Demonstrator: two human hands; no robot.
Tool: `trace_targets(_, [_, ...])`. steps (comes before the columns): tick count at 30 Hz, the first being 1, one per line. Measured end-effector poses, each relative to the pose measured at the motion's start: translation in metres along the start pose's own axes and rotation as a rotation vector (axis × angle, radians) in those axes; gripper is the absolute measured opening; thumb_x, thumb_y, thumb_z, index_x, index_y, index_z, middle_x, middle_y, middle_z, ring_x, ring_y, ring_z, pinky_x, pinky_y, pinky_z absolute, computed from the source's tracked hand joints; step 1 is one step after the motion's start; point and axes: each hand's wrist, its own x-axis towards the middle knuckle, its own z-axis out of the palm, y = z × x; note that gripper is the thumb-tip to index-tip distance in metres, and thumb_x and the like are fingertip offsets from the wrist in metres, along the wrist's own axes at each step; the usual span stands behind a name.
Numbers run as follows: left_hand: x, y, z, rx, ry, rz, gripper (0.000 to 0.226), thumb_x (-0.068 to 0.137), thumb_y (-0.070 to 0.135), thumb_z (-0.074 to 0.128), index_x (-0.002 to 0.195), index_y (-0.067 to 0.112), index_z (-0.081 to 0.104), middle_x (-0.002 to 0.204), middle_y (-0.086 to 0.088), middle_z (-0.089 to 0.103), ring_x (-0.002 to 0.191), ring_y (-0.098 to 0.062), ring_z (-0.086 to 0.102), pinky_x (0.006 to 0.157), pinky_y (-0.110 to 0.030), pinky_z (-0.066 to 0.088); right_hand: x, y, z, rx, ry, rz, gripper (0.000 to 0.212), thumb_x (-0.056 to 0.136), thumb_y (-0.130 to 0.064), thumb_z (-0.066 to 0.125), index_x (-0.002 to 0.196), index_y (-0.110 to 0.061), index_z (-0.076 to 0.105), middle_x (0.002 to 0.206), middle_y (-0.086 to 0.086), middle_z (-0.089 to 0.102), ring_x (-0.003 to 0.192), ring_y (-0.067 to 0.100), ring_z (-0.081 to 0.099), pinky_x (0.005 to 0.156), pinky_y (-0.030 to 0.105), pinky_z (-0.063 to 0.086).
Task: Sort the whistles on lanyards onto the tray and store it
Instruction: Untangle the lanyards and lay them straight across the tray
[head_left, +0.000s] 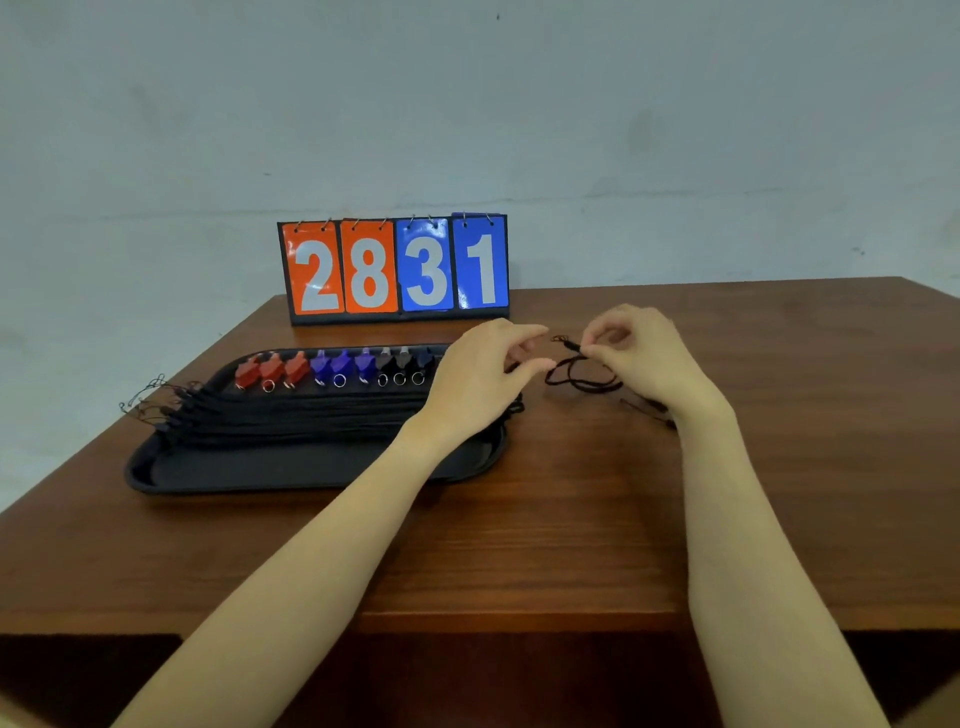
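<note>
Our right hand (631, 353) pinches a black lanyard (576, 374) between curled fingers; our left hand (483, 374) pinches its other end. Left of them, the tray (311, 467) holds red, blue, black whistles (337, 366) in a row.

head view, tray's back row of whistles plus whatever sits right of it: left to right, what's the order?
Red whistles → blue whistles → black whistles → left hand → loose black lanyard on the table → right hand, pinching that lanyard.
</note>
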Motion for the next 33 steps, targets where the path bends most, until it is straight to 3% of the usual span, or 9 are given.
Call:
trace_targets(2, [-0.001,0.002,0.0,-0.063,-0.014,0.007,0.043,0.086,0.042,0.064,0.125,0.026,0.061,0.1,0.012,0.065,0.084,-0.001,0.058,0.079,-0.023,0.049,-0.002,-0.007,0.0,0.099,0.027,-0.048,0.009,0.085,-0.015,0.069,0.079,-0.022,0.069,0.081,-0.009,0.066,0.075,0.004,0.058,0.07,0.016,0.042])
trace_targets(5, [-0.001,0.005,-0.001,-0.187,0.027,-0.024,0.036,0.087,0.034,0.066,0.12,0.022,0.065,0.095,0.014,0.066,0.084,0.001,0.06,0.076,-0.014,0.048,-0.002,-0.009,0.002,0.144,-0.017,-0.079,0.009,0.085,-0.012,0.068,0.082,-0.02,0.07,0.077,-0.007,0.068,0.071,0.003,0.06,0.066,0.011,0.042])
trace_targets(9, [-0.001,0.008,-0.003,-0.235,0.051,-0.066,0.026,0.089,0.025,0.065,0.114,0.017,0.069,0.093,0.014,0.064,0.083,0.007,0.058,0.075,-0.003,0.044,-0.002,-0.01,0.006,0.137,-0.083,-0.101,0.007,0.086,-0.012,0.067,0.086,-0.019,0.071,0.081,-0.003,0.07,0.075,0.006,0.062,0.068,0.013,0.044])
trace_targets(14, [0.001,0.008,-0.004,-0.193,0.126,-0.093,0.012,0.091,0.013,0.061,0.096,0.014,0.072,0.084,0.011,0.066,0.075,0.001,0.061,0.071,-0.007,0.047,-0.003,-0.012,0.007,0.171,-0.183,-0.022,0.005,0.091,-0.015,0.06,0.092,-0.014,0.064,0.076,-0.004,0.075,0.082,0.004,0.068,0.08,0.024,0.048])
trace_targets(20, [0.002,-0.004,-0.01,-0.231,0.218,-0.159,0.012,0.091,0.014,0.061,0.096,0.013,0.073,0.079,0.011,0.066,0.07,0.004,0.063,0.073,-0.007,0.049,-0.004,-0.011,0.005,0.142,-0.185,-0.017,0.012,0.091,-0.012,0.061,0.101,-0.011,0.068,0.082,0.003,0.071,0.078,0.009,0.065,0.076,0.02,0.048])
trace_targets(24, [0.008,-0.01,-0.022,-0.649,0.378,-0.379,0.011,0.093,0.011,0.058,0.095,0.008,0.068,0.09,-0.003,0.073,0.081,-0.01,0.071,0.078,-0.025,0.057,-0.004,-0.006,-0.002,0.144,-0.105,0.0,0.013,0.092,-0.018,0.061,0.09,-0.014,0.073,0.074,-0.001,0.068,0.07,0.005,0.06,0.068,0.014,0.045])
trace_targets(27, [0.01,-0.013,-0.029,-1.025,0.414,-0.494,0.011,0.099,0.009,0.047,0.099,0.001,0.054,0.1,-0.015,0.071,0.092,-0.022,0.071,0.083,-0.033,0.058,-0.005,-0.005,-0.007,0.191,-0.049,0.006,0.014,0.091,-0.022,0.063,0.087,-0.014,0.074,0.071,-0.004,0.068,0.068,0.005,0.062,0.067,0.01,0.044])
trace_targets(30, [0.011,-0.017,-0.037,-1.327,0.417,-0.53,0.011,0.102,0.011,0.039,0.101,0.002,0.046,0.1,-0.023,0.07,0.096,-0.03,0.07,0.088,-0.04,0.056,-0.004,0.0,-0.007,0.147,-0.051,0.049,0.014,0.088,-0.025,0.066,0.083,-0.014,0.073,0.071,0.0,0.067,0.07,0.01,0.06,0.07,0.02,0.045])
trace_targets(33, [0.011,-0.027,-0.05,-1.49,0.474,-0.525,0.013,0.103,0.011,0.038,0.098,0.003,0.047,0.083,-0.015,0.07,0.085,-0.028,0.072,0.087,-0.042,0.056,-0.003,0.009,-0.007,0.058,-0.052,0.093,0.019,0.089,-0.029,0.065,0.076,-0.018,0.072,0.072,-0.004,0.065,0.075,0.011,0.058,0.08,0.033,0.046])
